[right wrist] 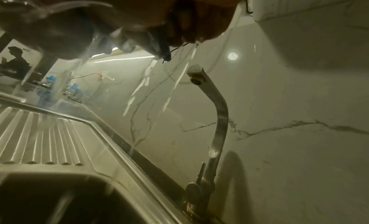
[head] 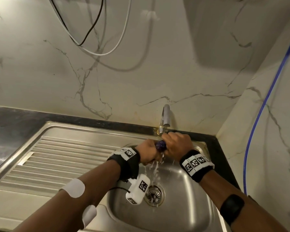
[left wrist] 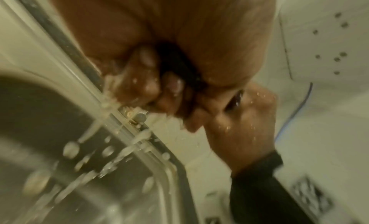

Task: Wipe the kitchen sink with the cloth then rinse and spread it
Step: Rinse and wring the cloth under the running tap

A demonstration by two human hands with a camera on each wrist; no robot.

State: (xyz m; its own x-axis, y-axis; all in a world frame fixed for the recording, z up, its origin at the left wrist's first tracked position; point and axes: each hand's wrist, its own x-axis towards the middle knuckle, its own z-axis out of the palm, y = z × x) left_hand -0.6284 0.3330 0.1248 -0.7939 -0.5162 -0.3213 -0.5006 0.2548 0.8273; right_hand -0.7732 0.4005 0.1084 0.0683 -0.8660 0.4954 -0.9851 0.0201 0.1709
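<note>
A dark purple cloth [head: 160, 145] is bunched into a tight roll between my two hands above the steel sink bowl [head: 187, 198]. My left hand [head: 148, 154] grips its left end and my right hand [head: 177, 144] grips its right end, both fists closed around it. Water streams from the cloth down toward the drain [head: 154, 195]. In the left wrist view the cloth [left wrist: 179, 64] shows as a dark strip inside my curled fingers [left wrist: 147, 86]. In the right wrist view a dark wet tip of the cloth [right wrist: 163, 48] pokes out below my fist, dripping.
The steel tap [head: 165, 119] stands just behind my hands at the sink's back rim; its spout [right wrist: 196, 72] is beside my right fist. A ribbed draining board [head: 60, 158] lies left of the bowl. Marble walls close in behind and right, with a blue hose [head: 264, 104].
</note>
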